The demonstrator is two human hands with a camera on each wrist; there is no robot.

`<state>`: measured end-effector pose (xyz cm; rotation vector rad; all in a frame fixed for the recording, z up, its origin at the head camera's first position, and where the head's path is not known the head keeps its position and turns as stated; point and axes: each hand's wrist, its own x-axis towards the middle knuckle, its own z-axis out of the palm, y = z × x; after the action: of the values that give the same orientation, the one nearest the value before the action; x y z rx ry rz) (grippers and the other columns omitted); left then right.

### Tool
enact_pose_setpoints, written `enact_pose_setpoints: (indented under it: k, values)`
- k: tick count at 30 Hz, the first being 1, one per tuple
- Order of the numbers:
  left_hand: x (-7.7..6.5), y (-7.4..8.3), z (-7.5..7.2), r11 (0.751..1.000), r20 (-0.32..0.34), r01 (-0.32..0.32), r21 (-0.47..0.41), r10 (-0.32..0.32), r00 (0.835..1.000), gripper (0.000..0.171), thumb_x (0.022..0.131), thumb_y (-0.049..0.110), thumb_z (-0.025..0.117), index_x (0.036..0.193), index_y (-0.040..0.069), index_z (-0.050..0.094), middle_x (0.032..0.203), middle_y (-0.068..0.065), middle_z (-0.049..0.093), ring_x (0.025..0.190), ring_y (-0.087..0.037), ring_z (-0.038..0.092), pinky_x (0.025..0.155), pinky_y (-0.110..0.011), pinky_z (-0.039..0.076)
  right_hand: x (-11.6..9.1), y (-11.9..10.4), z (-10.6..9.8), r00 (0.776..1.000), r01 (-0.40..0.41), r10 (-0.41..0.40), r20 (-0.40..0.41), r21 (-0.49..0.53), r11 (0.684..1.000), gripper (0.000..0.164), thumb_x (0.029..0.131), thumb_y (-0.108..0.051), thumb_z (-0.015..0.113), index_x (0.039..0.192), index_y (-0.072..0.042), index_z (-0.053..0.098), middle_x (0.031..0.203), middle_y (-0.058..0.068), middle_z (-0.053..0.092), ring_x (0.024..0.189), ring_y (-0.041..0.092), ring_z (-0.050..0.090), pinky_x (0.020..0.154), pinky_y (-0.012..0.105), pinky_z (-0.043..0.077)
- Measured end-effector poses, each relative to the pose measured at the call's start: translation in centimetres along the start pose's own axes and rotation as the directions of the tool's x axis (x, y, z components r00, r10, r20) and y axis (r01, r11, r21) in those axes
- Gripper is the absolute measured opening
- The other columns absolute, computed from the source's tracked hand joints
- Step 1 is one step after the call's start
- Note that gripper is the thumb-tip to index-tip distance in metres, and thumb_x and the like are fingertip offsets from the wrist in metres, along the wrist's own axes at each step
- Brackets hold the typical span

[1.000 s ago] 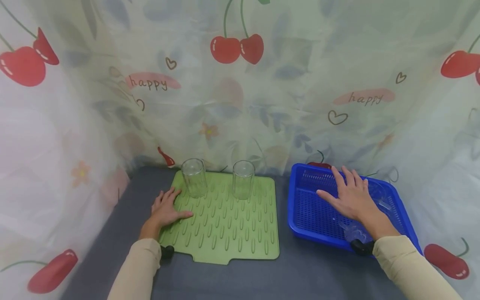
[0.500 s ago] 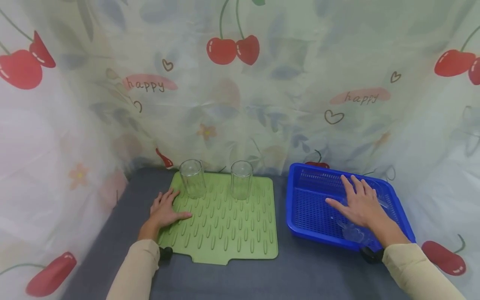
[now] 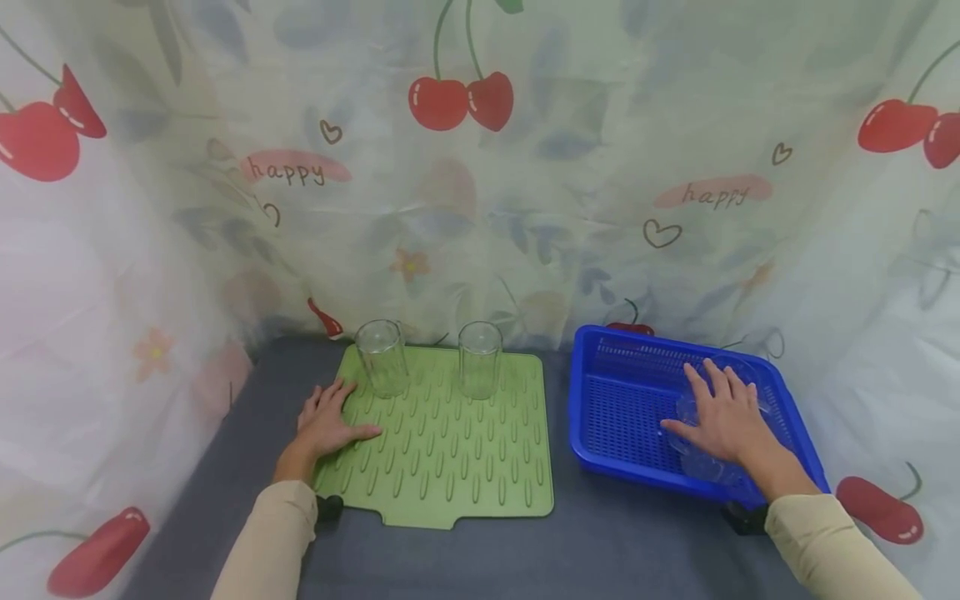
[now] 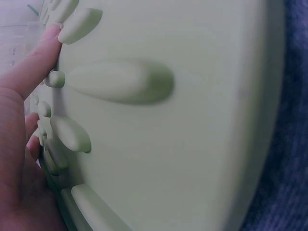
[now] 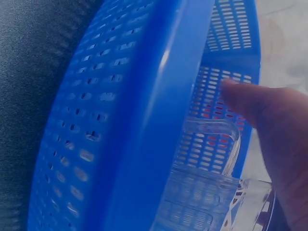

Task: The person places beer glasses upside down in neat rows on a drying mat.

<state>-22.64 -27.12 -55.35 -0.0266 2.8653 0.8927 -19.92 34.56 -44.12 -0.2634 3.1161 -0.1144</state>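
My left hand (image 3: 326, 423) rests on the left edge of a green ridged drying mat (image 3: 450, 492), thumb and fingers spread. In the left wrist view the thumb lies against the mat's ridges. Two clear glass cups (image 3: 384, 367) stand upright along the mat's back part, beyond that hand. Over the right half of a blue perforated basket (image 3: 611, 464), my right hand (image 3: 729, 425) hovers with fingers spread, holding nothing visible. Beneath it lies clear glassware (image 3: 708, 467), partly hidden by the hand. The right wrist view shows a clear mug (image 5: 192, 192) with a handle inside the basket.
Mat and basket sit side by side on a dark grey tabletop (image 3: 525, 558), with a narrow strip between them. A patterned curtain (image 3: 525, 208) closes in the back and both sides. Straps with black devices are at the wrists.
My right hand has moved right and lower over the basket, towards the glassware. My left hand stays on the mat, and both standing cups keep their places. The head view has shifted slightly.
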Motion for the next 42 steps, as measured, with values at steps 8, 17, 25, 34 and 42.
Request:
enact_pose_setpoints:
  k: [8,17,25,34,42]
  values:
    - [0.0,0.0,0.0,1.0,0.004,-0.002,0.001,0.002,1.0,0.11,0.08,0.063,0.079,0.163,0.014,0.025,0.172,-0.017,0.011,0.156,-0.051,-0.002,0.118,-0.077,0.006,-0.5,0.5,-0.1,1.0,0.004,-0.004,-0.003,-0.03,1.0,0.101,0.085,-0.056,0.075,0.154,0.004,0.034,0.159,0.04,0.018,0.138,0.067,0.022,0.11,0.082,0.022]
    - [-0.1,-0.4,0.2,1.0,0.0,-0.001,-0.003,0.001,1.0,0.111,0.079,0.061,0.08,0.163,0.013,0.026,0.171,-0.018,0.011,0.156,-0.052,-0.002,0.118,-0.078,0.005,-1.1,1.7,-1.2,1.0,-0.011,0.011,0.011,0.028,1.0,0.098,0.077,-0.053,0.083,0.152,-0.009,0.037,0.154,0.04,0.019,0.127,0.068,0.028,0.09,0.079,0.042]
    - [-0.3,0.0,0.0,1.0,0.014,0.003,0.004,-0.003,1.0,0.109,0.081,0.061,0.079,0.163,0.013,0.025,0.171,-0.018,0.011,0.156,-0.052,-0.002,0.118,-0.077,0.005,-1.7,2.0,-1.7,1.0,-0.024,0.024,0.006,0.059,0.998,0.086,0.074,-0.05,0.087,0.141,-0.011,0.048,0.14,0.036,0.03,0.116,0.06,0.032,0.081,0.071,0.047]
    - [-0.2,0.1,-0.1,1.0,0.013,-0.006,0.008,0.006,1.0,0.109,0.081,0.06,0.079,0.163,0.012,0.025,0.171,-0.019,0.011,0.155,-0.053,-0.001,0.118,-0.078,0.006,-2.1,2.1,-2.0,0.995,-0.064,0.055,0.077,0.112,0.992,0.076,0.076,-0.041,0.088,0.134,-0.008,0.051,0.129,0.034,0.032,0.11,0.057,0.033,0.072,0.066,0.05]
    - [-0.3,0.4,-0.2,1.0,0.018,-0.005,0.001,0.005,1.0,0.109,0.081,0.06,0.079,0.163,0.013,0.025,0.171,-0.019,0.011,0.156,-0.052,-0.002,0.118,-0.078,0.006,-2.4,2.2,-2.3,0.99,-0.074,0.058,0.128,0.122,0.99,0.074,0.074,-0.037,0.09,0.132,-0.01,0.053,0.126,0.03,0.034,0.103,0.057,0.045,0.065,0.056,0.052]
